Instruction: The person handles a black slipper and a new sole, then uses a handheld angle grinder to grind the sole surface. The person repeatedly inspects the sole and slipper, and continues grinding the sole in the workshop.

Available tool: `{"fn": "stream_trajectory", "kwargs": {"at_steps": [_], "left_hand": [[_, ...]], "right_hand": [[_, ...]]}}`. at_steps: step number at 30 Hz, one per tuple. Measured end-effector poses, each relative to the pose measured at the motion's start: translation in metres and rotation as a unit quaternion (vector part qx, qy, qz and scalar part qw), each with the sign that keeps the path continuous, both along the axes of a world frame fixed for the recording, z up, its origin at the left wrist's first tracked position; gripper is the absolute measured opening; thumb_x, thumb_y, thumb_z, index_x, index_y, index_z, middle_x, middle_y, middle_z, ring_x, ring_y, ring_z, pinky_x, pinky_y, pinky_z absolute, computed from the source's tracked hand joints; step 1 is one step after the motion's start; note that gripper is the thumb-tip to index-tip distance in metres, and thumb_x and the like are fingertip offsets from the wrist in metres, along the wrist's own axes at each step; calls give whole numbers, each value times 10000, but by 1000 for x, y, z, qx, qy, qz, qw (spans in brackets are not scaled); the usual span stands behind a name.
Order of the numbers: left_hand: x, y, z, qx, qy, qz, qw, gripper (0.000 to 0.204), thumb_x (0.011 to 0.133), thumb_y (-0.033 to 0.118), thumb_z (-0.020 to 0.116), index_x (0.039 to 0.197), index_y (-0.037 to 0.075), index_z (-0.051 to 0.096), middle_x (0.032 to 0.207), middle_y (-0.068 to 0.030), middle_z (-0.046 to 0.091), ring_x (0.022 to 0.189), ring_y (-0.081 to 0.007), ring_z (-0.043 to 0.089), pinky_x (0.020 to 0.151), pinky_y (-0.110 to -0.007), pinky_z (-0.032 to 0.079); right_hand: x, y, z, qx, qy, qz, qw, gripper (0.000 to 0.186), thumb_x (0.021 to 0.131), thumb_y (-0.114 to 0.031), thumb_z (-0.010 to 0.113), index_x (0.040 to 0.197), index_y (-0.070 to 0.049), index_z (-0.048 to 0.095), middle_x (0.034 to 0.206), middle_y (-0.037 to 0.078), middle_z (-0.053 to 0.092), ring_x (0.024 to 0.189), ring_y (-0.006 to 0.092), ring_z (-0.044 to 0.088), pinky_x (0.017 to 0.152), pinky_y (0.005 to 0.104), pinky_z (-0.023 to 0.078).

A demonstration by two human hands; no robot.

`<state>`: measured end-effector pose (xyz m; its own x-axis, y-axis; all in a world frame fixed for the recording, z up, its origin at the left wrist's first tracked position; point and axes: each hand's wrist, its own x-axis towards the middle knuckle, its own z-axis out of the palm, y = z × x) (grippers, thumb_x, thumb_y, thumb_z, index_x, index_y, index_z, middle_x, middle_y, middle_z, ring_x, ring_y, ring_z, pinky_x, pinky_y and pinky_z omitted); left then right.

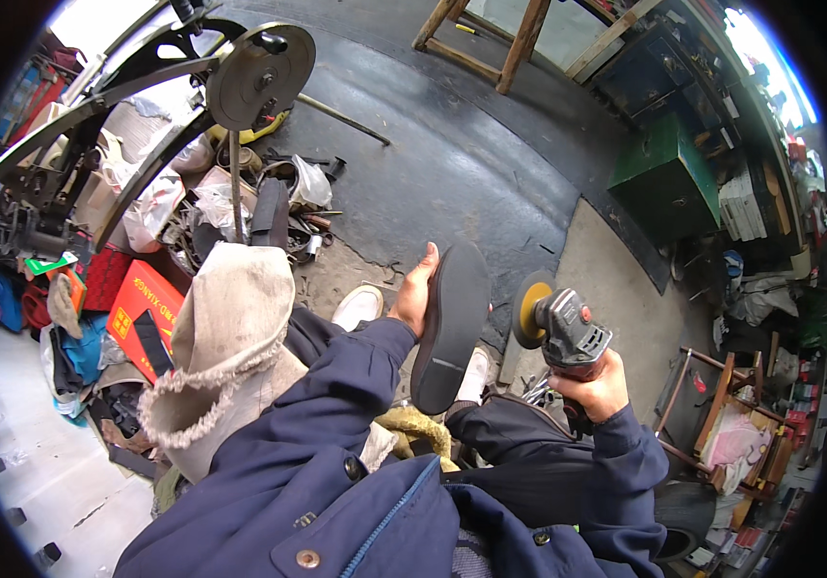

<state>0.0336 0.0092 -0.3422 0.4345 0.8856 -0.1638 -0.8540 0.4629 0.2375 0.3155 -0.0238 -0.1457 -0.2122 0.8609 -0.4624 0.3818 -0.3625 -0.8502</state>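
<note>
My left hand (pixel 414 292) grips a shoe (pixel 451 332) by its side, its flat black sole turned up toward me. The thumb stands up along the edge, and most of the other fingers are hidden behind the shoe. In my right hand (pixel 599 387) is an angle grinder (pixel 573 330), fingers wrapped round its body. A round yellowish disc (pixel 533 309) on the grinder faces the shoe. Disc and sole are apart, with a gap between them. Whether the disc is spinning cannot be told.
A hand-cranked machine with a metal wheel (pixel 261 77) stands at the far left above heaped scraps. A canvas sack (pixel 230 318) lies beside my left arm. A green box (pixel 664 178) sits far right, a wooden stool (pixel 491 43) farther back. Black matting (pixel 413 144) covers the floor ahead.
</note>
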Motion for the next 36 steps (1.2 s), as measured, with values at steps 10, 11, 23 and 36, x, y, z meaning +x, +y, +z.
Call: {"fn": "stream_trajectory", "kwargs": {"at_steps": [10, 11, 23, 36], "left_hand": [[20, -7, 15, -47, 23, 66, 996, 638, 1114, 595, 349, 1339, 54, 601, 1214, -105, 701, 1094, -200, 686, 979, -344, 556], [20, -8, 18, -52, 25, 68, 996, 630, 1124, 582, 330, 1347, 57, 596, 1235, -94, 693, 1123, -184, 672, 1002, -331, 541], [20, -9, 15, -2, 46, 64, 997, 634, 1131, 569, 300, 1372, 52, 577, 1256, -85, 681, 1143, -170, 660, 1018, -329, 535], [23, -9, 13, -6, 3, 57, 998, 647, 1118, 594, 320, 1370, 54, 572, 1292, -101, 671, 1174, -199, 660, 1037, -358, 534]], "right_hand": [[-52, 64, 25, -70, -124, 145, 979, 554, 726, 54, 849, 1230, 44, 620, 1101, 32, 699, 1004, 112, 627, 928, 302, 521], [-57, 67, 26, -74, -85, 144, 983, 485, 725, 13, 862, 1161, 49, 654, 1026, 27, 709, 939, 105, 630, 879, 295, 530], [-71, 101, 22, -30, -322, 275, 905, 406, 663, -218, 870, 917, 54, 707, 765, 156, 722, 718, 232, 722, 725, 373, 568], [-61, 86, 33, -18, -319, 254, 913, 369, 668, -191, 857, 912, 36, 699, 755, 133, 716, 717, 205, 706, 740, 359, 568]]}}
